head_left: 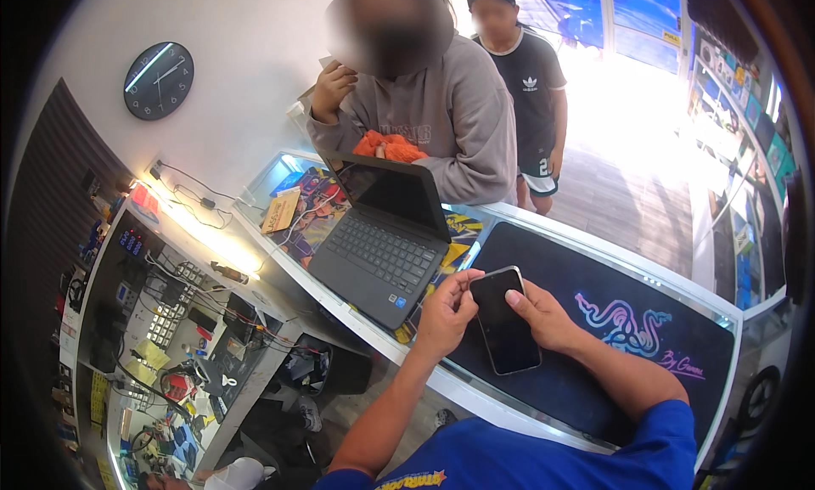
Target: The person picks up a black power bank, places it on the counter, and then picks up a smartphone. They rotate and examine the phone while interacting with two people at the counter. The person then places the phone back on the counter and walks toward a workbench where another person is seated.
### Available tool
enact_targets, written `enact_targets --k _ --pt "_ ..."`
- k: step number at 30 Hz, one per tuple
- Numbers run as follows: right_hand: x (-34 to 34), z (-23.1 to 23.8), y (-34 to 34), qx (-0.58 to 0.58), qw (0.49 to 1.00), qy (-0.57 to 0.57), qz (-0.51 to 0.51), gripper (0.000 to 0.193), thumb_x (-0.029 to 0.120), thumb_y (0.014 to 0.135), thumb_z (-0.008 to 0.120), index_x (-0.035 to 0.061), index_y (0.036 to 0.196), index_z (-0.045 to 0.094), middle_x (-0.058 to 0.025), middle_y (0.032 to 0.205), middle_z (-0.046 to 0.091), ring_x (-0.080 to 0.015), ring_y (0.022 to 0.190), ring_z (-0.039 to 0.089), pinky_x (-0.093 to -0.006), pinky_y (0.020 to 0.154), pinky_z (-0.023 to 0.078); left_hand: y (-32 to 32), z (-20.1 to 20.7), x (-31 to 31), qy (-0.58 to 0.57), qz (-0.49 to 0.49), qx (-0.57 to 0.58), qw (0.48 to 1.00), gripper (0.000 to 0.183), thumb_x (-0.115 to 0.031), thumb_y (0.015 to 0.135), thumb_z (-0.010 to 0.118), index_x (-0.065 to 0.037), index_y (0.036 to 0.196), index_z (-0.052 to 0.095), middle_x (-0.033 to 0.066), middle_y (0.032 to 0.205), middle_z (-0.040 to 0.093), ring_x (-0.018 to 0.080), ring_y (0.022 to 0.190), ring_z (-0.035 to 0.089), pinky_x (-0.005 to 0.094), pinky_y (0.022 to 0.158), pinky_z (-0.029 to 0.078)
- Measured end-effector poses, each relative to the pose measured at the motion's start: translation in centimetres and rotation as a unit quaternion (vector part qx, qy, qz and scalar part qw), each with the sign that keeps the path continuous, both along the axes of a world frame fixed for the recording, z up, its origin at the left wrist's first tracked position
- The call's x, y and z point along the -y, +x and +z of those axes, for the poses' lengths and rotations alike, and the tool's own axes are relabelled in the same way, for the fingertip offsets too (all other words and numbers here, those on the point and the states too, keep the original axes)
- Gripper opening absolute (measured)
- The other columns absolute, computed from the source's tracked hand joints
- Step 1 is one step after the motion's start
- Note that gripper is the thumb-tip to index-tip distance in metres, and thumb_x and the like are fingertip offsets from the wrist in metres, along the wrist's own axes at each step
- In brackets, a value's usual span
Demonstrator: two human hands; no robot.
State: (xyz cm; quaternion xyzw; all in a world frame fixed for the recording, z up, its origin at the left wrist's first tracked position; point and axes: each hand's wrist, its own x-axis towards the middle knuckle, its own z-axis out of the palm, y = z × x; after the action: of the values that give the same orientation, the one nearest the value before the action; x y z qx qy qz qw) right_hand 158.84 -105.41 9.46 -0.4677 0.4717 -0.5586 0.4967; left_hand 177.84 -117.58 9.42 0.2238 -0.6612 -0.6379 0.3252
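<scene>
Blue cloth of the wearer's shirt (543, 456) fills the lower edge. Beyond it is the phone (512, 341), dark-screened and pale-rimmed, leaning slightly, its lower end toward the wearer and free of any finger. The right grip (548, 316) is closed on the phone's right edge towards the top, thumb on the glass, the other fingers mostly hidden behind. The left grip (443, 318) is curled closed at the upper left corner, thumb and forefinger bent against it. Most of the phone's length thus extends below these 2 holds, over a black mat (552, 252) with a pink and blue drawing; whether it touches the mat, I cannot tell. Just left on the white-edged tabletop (386, 344) stands an open laptop (378, 250). Behind its screen a person in a grey hoodie (467, 108) leans in, with orange cloth (390, 146) in front; farther back stands another person in a dark T-shirt (531, 70)
</scene>
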Motion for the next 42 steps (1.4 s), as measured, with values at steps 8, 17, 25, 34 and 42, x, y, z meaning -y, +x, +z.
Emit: enact_targets --k 8,17,25,34,42 --pt "-0.4 1.3 -0.1 0.002 1.000 0.001 0.029 0.051 0.046 0.117 0.055 0.0029 0.142 0.061 -0.0069 0.121 0.071 -0.0117 0.109 0.066 -0.0307 0.096 0.053 1.2 -0.1 0.6 0.089 -0.041 -0.065 0.993 0.035 -0.025 0.112 0.064 0.000 0.137 0.064 0.0055 0.116 0.075 0.0095 0.094 0.072 0.0272 0.084 0.058" --pt "0.5 1.6 -1.4 -0.197 0.975 0.021 -0.101 0.040 0.039 0.108 0.072 0.0022 0.123 0.078 -0.0135 0.106 0.081 -0.0210 0.093 0.075 -0.0357 0.087 0.057 2.4 -0.9 -1.2 0.152 -0.070 -0.156 0.973 0.039 -0.019 0.112 0.062 0.003 0.144 0.060 0.0105 0.129 0.070 0.0142 0.112 0.069 0.0331 0.102 0.055" --pt "0.0 1.1 -1.6 -0.361 0.927 -0.079 -0.060 0.047 0.049 0.102 0.074 0.0072 0.121 0.080 -0.0171 0.111 0.081 -0.0379 0.101 0.077 -0.0436 0.088 0.059 2.3 -0.2 -0.1 0.085 -0.075 0.022 0.993 0.040 -0.014 0.113 0.062 0.007 0.147 0.061 0.0110 0.130 0.073 0.0126 0.115 0.070 0.0281 0.104 0.056" --pt "-0.3 0.8 -0.8 -0.427 0.900 -0.067 -0.066 0.047 0.054 0.100 0.074 0.0114 0.119 0.080 -0.0135 0.108 0.081 -0.0378 0.099 0.077 -0.0454 0.085 0.060 2.7 -1.0 0.1 0.090 -0.100 0.032 0.990 0.034 -0.004 0.110 0.061 0.005 0.142 0.064 0.0054 0.120 0.075 0.0073 0.104 0.069 0.0222 0.093 0.055" --pt "-0.7 1.8 -0.4 -0.486 0.859 -0.135 -0.088 0.062 0.058 0.089 0.085 0.0092 0.128 0.078 -0.0120 0.104 0.081 -0.0340 0.090 0.079 -0.0404 0.080 0.062 2.0 -1.8 1.6 0.075 -0.119 0.066 0.988 0.027 -0.009 0.109 0.061 0.002 0.133 0.069 0.0008 0.109 0.073 0.0043 0.089 0.066 0.0214 0.080 0.053"
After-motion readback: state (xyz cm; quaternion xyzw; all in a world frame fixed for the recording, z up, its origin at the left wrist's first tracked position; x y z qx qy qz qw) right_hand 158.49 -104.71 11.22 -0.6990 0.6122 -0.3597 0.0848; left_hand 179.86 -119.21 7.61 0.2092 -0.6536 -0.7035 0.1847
